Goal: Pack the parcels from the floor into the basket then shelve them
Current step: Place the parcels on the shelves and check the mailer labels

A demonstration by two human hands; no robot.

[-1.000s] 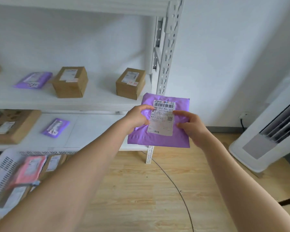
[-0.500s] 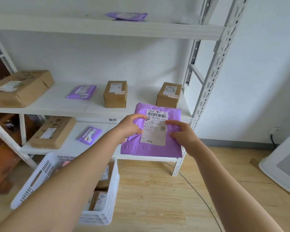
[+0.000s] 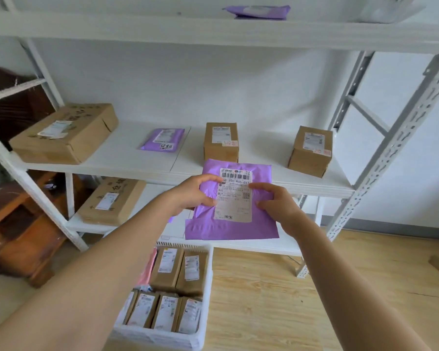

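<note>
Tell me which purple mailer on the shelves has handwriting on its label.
The purple mailer on the middle shelf, lying flat between the big box and a small box. The mailer on the top shelf shows no handwriting.

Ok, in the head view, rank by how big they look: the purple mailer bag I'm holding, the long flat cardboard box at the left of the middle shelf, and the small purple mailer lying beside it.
1. Long flat cardboard box
2. Held purple mailer bag, close behind it, though nearness to the camera inflates it, so this order is unsure
3. Small purple mailer on the shelf, clearly smallest
</note>
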